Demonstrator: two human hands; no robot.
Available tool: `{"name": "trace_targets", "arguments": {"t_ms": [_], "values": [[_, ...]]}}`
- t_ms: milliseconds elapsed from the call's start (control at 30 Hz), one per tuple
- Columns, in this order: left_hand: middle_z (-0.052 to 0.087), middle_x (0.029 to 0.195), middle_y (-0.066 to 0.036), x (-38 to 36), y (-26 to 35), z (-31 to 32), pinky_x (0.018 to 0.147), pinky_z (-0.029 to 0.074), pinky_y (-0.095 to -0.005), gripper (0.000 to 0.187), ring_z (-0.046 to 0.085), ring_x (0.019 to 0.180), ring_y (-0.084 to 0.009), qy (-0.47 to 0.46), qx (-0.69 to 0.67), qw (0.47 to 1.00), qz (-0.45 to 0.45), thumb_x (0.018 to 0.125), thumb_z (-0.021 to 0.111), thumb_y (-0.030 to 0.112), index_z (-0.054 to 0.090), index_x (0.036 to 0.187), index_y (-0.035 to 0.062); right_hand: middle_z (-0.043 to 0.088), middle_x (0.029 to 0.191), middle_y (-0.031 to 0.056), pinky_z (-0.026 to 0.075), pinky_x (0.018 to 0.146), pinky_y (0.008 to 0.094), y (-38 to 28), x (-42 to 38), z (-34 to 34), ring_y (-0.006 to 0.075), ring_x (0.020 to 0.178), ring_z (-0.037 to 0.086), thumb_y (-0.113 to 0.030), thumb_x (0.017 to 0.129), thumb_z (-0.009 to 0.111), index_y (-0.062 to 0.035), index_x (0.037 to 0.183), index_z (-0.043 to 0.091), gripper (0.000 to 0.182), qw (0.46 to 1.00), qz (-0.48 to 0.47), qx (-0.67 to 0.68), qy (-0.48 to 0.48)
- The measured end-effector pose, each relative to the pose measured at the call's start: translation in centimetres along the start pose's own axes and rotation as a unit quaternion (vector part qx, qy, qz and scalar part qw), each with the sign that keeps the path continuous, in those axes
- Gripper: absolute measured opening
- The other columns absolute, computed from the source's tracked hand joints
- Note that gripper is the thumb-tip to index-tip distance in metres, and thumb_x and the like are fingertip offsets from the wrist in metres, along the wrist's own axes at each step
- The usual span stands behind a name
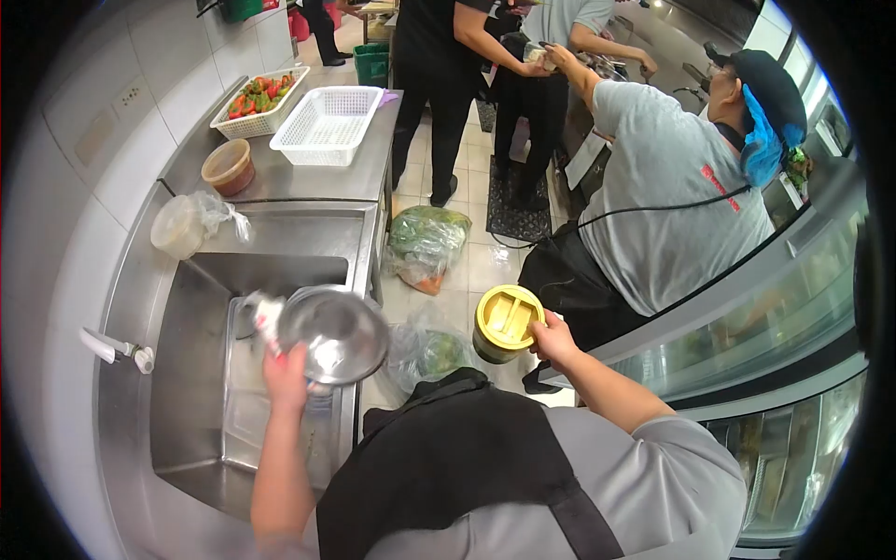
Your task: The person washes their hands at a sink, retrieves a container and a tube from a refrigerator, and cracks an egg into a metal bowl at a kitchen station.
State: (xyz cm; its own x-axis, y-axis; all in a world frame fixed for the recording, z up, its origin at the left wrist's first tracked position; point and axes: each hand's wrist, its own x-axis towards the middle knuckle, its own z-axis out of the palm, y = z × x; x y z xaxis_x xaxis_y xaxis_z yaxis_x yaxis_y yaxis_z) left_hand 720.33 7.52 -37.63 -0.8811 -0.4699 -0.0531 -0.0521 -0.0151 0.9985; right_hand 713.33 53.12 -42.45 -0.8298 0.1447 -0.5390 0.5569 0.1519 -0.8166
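My left hand (286,375) is closed at the near left edge of a shiny round metal bowl (336,338), held over the sink's right side. A white and red crumpled packet (268,317) shows at the same fingers, blurred by motion; how it is gripped cannot be made out. My right hand (554,340) is wrapped round the side of a dark container with a yellow lid (510,315), held upright above the floor. The container's contents are hidden.
A steel sink (191,373) lies left, with a white tap (117,350). Beyond stand a white basket (322,121), a basket of peppers (259,101) and a brown tub (228,168). Bags of vegetables (429,238) lie on the floor. A co-worker (653,177) stands close right, beside glass doors (747,317).
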Motion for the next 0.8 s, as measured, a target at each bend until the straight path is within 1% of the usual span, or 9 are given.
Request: {"name": "trace_targets", "arguments": {"t_ms": [67, 133, 167, 200, 267, 300, 433, 700, 800], "values": [[0.064, 0.103, -0.009, 2.2, 2.5, 4.5, 0.081, 0.048, -0.0294, 0.03, 0.06, 0.091, -0.0145, -0.033, 0.123, 0.992, 0.023, 0.085, 0.063, 0.012, 0.057, 0.112, -0.0014, 0.058, 0.071, 0.0041, 0.034, 0.038, 0.0229, -0.1, -1.0, 0.1, 0.0102, 0.048, 0.05, -0.015, 0.089, 0.049, -0.0102, 0.129, 0.049, 0.04, 1.0, -0.007, -0.018, 0.0], [0.063, 0.102, -0.013, 6.1, 0.6, 8.4, 0.083, 0.047, -0.0329, 0.033, 0.061, 0.092, -0.021, -0.087, 0.087, 0.988, 0.093, 0.081, 0.067, 0.017, 0.058, 0.105, -0.0035, 0.058, 0.071, 0.004, 0.034, 0.038, 0.0226, 0.1, -1.2, 0.3, 0.0098, 0.048, 0.05, -0.015, 0.089, 0.049, -0.0105, 0.13, 0.049, 0.041, 1.0, -0.005, -0.03, -0.007], [0.06, 0.1, -0.019, 7.6, 1.2, 10.1, 0.084, 0.046, -0.0391, 0.037, 0.058, 0.093, -0.0327, -0.062, 0.269, 0.943, 0.185, 0.075, 0.069, 0.022, 0.058, 0.097, -0.0053, 0.058, 0.071, 0.0042, 0.034, 0.038, 0.0225, 0.4, -1.0, 0.4, 0.0098, 0.048, 0.05, -0.015, 0.089, 0.05, -0.0104, 0.13, 0.049, 0.041, 0.999, -0.011, -0.033, -0.007], [0.057, 0.099, -0.023, 9.3, 0.7, 12.0, 0.086, 0.044, -0.0451, 0.043, 0.054, 0.096, -0.0411, -0.065, 0.3, 0.924, 0.228, 0.072, 0.068, 0.028, 0.057, 0.096, -0.0056, 0.058, 0.071, 0.0042, 0.034, 0.038, 0.0225, 0.8, -0.6, 0.5, 0.0098, 0.048, 0.05, -0.015, 0.089, 0.05, -0.0104, 0.13, 0.049, 0.041, 0.999, -0.015, -0.033, -0.008], [0.056, 0.11, -0.023, 12.0, -0.3, 15.5, 0.093, 0.042, -0.046, 0.052, 0.052, 0.105, -0.0394, -0.019, 0.388, 0.87, 0.303, 0.071, 0.066, 0.036, 0.058, 0.101, -0.0056, 0.058, 0.071, 0.0043, 0.034, 0.038, 0.0225, 1.4, 0.0, 0.7, 0.0098, 0.048, 0.05, -0.015, 0.089, 0.05, -0.0105, 0.131, 0.048, 0.042, 0.999, -0.025, -0.031, -0.014], [0.053, 0.124, -0.022, 13.4, -0.1, 16.7, 0.101, 0.036, -0.0442, 0.061, 0.047, 0.118, -0.0362, -0.045, 0.405, 0.874, 0.265, 0.071, 0.065, 0.039, 0.058, 0.11, -0.0069, 0.058, 0.07, 0.0043, 0.034, 0.037, 0.0228, 1.4, 0.2, 1.0, 0.0099, 0.048, 0.05, -0.014, 0.088, 0.05, -0.0113, 0.132, 0.048, 0.044, 0.999, -0.017, -0.038, -0.008], [0.042, 0.142, -0.019, 18.9, -0.3, 20.5, 0.114, 0.02, -0.0438, 0.073, 0.03, 0.138, -0.0301, -0.061, 0.449, 0.867, 0.208, 0.072, 0.062, 0.043, 0.053, 0.123, -0.0084, 0.06, 0.072, 0.0047, 0.04, 0.04, 0.0258, 1.0, 0.8, 1.9, 0.011, 0.048, 0.052, -0.017, 0.088, 0.051, -0.013, 0.134, 0.049, 0.046, 1.0, -0.022, -0.008, -0.009], [0.05, 0.134, -0.023, 24.4, -1.9, 24.6, 0.112, 0.024, -0.0438, 0.077, 0.042, 0.129, -0.0335, 0.107, 0.42, 0.894, 0.112, 0.072, 0.059, 0.048, 0.053, 0.124, -0.0082, 0.061, 0.072, 0.0075, 0.041, 0.04, 0.0264, 0.4, 2.6, 2.1, 0.0129, 0.049, 0.053, -0.016, 0.084, 0.051, -0.0071, 0.129, 0.051, 0.046, 1.0, -0.007, 0.003, 0.0], [0.047, 0.138, -0.021, 25.4, -1.3, 25.0, 0.114, 0.018, -0.0469, 0.074, 0.036, 0.134, -0.031, 0.088, 0.411, 0.906, 0.054, 0.074, 0.056, 0.047, 0.055, 0.121, -0.01, 0.061, 0.072, 0.0076, 0.041, 0.039, 0.0273, 1.8, 4.6, 2.7, 0.0136, 0.049, 0.054, -0.015, 0.083, 0.052, -0.0082, 0.131, 0.051, 0.048, 1.0, -0.004, -0.001, 0.018]]}}
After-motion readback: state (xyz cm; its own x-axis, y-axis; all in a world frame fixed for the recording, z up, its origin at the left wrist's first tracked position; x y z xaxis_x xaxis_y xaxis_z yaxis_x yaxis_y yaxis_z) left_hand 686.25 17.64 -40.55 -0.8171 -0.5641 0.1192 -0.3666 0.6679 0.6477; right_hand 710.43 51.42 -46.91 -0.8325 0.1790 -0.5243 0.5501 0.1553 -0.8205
